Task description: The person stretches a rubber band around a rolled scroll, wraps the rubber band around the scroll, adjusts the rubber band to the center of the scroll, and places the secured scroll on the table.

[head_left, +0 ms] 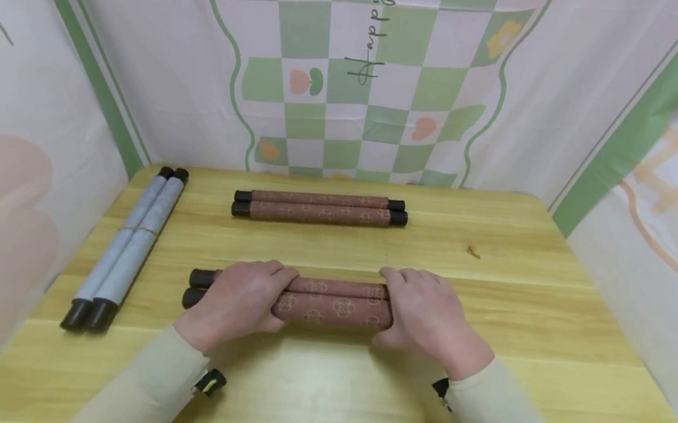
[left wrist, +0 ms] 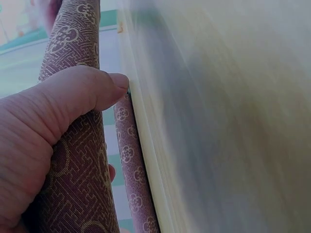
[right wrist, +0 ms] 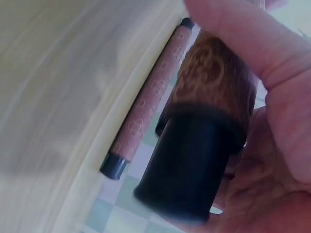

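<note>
Left hand and right hand both grip the maroon, gold-patterned double-rolled scroll with black end caps, over mid-table. A similar maroon double roll lies behind it. At left: pale blue-grey double roll with black end caps, string-tied around its middle.

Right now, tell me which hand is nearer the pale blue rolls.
Left: the left hand grips the front maroon rolls toward their left end, to the right of the pale blue rolls; the right hand, at the front maroon rolls' right end, is farther right.
</note>
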`<state>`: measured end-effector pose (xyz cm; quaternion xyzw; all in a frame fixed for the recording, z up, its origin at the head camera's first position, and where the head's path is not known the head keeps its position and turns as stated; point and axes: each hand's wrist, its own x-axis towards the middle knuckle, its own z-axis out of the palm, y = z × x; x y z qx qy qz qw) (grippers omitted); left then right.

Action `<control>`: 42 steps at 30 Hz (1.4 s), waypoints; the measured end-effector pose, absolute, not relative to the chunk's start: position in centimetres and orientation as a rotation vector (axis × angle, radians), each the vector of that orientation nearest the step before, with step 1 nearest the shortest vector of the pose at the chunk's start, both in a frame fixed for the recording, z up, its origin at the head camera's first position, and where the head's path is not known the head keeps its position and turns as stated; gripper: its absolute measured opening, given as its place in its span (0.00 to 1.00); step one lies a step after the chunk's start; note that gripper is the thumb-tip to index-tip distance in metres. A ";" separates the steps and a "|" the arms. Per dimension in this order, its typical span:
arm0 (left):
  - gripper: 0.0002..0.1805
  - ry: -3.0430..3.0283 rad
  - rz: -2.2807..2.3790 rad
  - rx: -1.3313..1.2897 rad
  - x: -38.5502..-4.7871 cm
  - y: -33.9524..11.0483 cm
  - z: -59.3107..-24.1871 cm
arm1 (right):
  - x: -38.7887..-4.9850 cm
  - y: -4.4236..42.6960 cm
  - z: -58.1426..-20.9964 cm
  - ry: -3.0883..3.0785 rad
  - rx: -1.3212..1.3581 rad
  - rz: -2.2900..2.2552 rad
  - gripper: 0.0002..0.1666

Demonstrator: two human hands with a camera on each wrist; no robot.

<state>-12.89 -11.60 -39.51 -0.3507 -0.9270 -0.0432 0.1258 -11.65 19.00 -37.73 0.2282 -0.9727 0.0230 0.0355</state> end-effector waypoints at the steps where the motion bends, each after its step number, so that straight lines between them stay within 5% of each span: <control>1: 0.34 -2.701 -0.124 -1.019 -12.9 -11.7 -39.5 | -11.7 19.2 -37.7 -2.993 0.699 0.056 0.64; 11: 0.33 -2.687 -0.111 -1.020 -12.8 -11.8 -39.2 | -11.7 19.2 -38.3 -2.945 0.725 -0.055 0.38; 42: 0.32 -2.667 -0.167 -1.072 -12.7 -10.9 -39.7 | -11.4 17.1 -39.5 -2.740 0.769 -0.009 0.36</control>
